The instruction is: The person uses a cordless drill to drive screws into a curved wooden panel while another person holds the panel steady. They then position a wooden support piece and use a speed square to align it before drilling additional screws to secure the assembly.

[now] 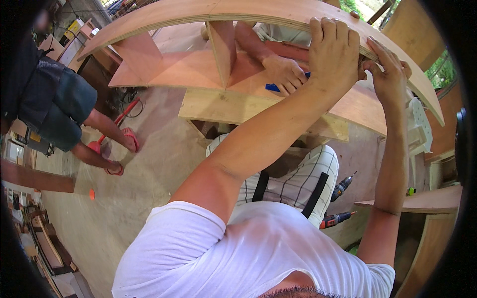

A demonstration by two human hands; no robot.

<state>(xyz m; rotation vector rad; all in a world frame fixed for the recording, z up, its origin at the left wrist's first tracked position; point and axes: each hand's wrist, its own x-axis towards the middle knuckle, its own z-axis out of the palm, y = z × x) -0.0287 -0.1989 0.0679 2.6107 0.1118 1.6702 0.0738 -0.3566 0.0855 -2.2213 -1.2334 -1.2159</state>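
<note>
A plywood shelf frame lies before me, with a long upper board (258, 11), a lower board (189, 68) and upright dividers between them, one divider (221, 49) near the middle. My left hand (334, 54) grips the near edge of the upper board, its fingers bent over the top. Close beside it on the right, my right hand (390, 69) is wrapped round the same edge, thumb towards the left hand. What lies between the two hands is partly hidden. Another person's hand (286, 73) from the far side rests over a blue flat object (273, 88) on the lower board.
A low wooden bench (233, 107) stands under the frame. Two cordless drills, an upper one (342, 187) and a red-black one (336, 219), are right of my legs. A white plastic chair (420, 126) stands at right. Another person in shorts (74, 104) stands at left.
</note>
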